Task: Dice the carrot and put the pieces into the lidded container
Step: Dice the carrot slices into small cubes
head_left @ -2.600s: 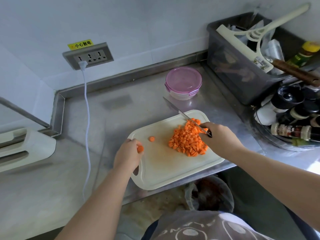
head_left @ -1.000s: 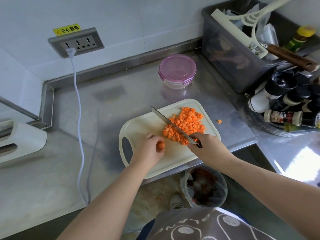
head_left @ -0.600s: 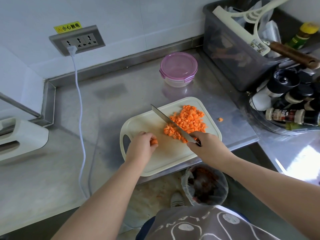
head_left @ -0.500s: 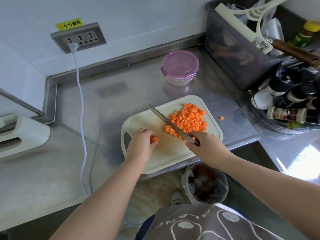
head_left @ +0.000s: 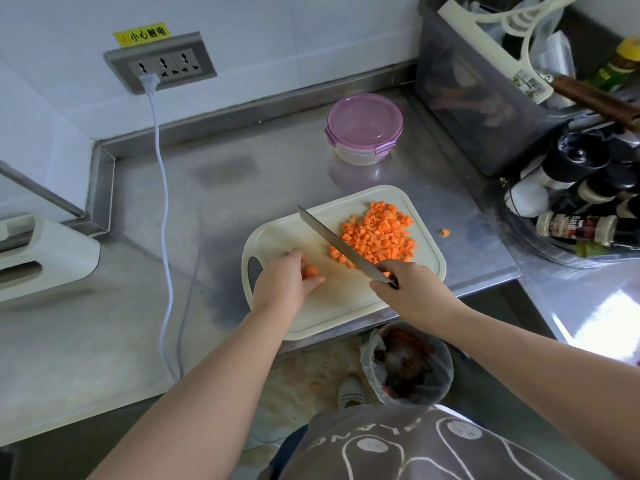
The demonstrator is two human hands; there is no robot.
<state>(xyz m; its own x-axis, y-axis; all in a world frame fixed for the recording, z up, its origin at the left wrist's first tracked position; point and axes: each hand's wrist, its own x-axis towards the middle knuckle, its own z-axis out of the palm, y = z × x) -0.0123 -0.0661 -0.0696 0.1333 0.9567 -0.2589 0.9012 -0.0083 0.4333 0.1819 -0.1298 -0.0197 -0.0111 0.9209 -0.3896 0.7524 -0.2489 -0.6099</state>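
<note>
A pile of diced carrot (head_left: 377, 233) lies on the right half of a cream cutting board (head_left: 311, 310). My left hand (head_left: 285, 278) holds a small carrot stub (head_left: 310, 271) against the board's left part. My right hand (head_left: 410, 289) grips the handle of a knife (head_left: 336, 242), whose blade slants up-left along the pile's left edge. The round container with a closed pink lid (head_left: 364, 128) stands on the steel counter behind the board. One stray carrot cube (head_left: 444, 232) lies on the counter right of the board.
A grey bin of utensils (head_left: 485, 109) and a tray of sauce bottles (head_left: 581, 216) crowd the right side. A white cable (head_left: 162, 216) runs from the wall socket (head_left: 161, 62) down the counter. A lined waste bin (head_left: 407, 363) stands on the floor below the board.
My left hand picked up the carrot stub and set it down on the board's left part. The knife swung out of the pile and now lies along its left edge.
</note>
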